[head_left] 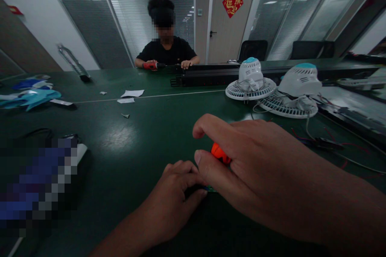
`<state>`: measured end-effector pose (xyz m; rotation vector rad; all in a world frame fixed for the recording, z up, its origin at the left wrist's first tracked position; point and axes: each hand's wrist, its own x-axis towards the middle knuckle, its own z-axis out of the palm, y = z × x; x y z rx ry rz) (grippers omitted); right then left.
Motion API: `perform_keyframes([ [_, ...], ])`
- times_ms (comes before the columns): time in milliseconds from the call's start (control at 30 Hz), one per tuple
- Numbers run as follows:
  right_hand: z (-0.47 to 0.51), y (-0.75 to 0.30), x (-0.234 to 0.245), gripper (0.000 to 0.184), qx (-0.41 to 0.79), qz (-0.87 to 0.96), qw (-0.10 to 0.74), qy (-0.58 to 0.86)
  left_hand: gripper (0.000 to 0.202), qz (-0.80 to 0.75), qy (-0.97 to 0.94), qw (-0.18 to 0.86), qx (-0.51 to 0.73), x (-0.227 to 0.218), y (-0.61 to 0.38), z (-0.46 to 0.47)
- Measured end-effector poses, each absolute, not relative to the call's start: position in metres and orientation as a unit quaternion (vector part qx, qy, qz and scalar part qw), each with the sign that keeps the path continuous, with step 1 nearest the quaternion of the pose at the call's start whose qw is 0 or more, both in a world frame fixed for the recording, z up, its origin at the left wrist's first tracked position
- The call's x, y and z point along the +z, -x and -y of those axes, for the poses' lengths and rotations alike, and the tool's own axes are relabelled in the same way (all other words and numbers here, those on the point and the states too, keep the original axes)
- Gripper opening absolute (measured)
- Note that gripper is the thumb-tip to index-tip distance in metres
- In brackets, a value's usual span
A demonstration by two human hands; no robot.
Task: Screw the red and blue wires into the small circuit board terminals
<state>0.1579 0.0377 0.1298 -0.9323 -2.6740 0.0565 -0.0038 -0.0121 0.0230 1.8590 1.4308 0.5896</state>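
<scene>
- Centrally, with 12 o'clock as the far side, a dark green tabletop [159, 132] is seen, with two bare hands working low in the view.
- At 6 o'clock, a small green piece [211, 189] is seemingly pinched at its left end by the left hand [177, 192], thumb and fingertips drawn narrow; most of it is hidden by both hands.
- At 4 o'clock, a bright orange object [219, 152] is held within the right hand [256, 160], partly covered by the curled fingers and thumb. The index finger is arched away, a gap being left between its tip and the thumb's. Whether the two held things are touching cannot be told.
- Judged by its look, the green piece is probably thin, light, stiff and easily damaged; it is best held by its edges, without bending. The orange object is probably light, hard and rather smooth; it is best gripped around its body.
- At 2 o'clock, two white fan heads [251, 75] are laid grille-down, well apart from the held pieces.
- At 11 o'clock, a red tool [150, 65] is held by a seated co-worker [167, 51] in black.
- Towards 10 o'clock, white paper scraps [134, 93] are scattered.
</scene>
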Motion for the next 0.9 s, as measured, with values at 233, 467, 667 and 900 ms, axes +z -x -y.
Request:
perform_keyframes([
  [233,-0.0383,-0.1556,0.1281,0.035,0.005,0.926,0.167,0.337,0.019,-0.557,-0.73,0.33,0.219,0.0224,0.0029,0.0116],
  [467,-0.0384,-0.1553,0.1271,0.015,-0.01,0.928,0.154,0.34,0.017,-0.566,-0.737,0.311,0.2,0.022,0.0032,0.0109],
  [667,-0.0387,-0.1536,0.1328,0.007,0.02,0.93,0.108,0.35,0.02,-0.565,-0.732,0.325,0.2,0.0213,0.0043,0.0107],
  [900,-0.0384,-0.1561,0.1313,0.015,0.041,0.932,0.134,0.335,0.019,-0.565,-0.723,0.333,0.215,0.0261,0.004,0.012],
])
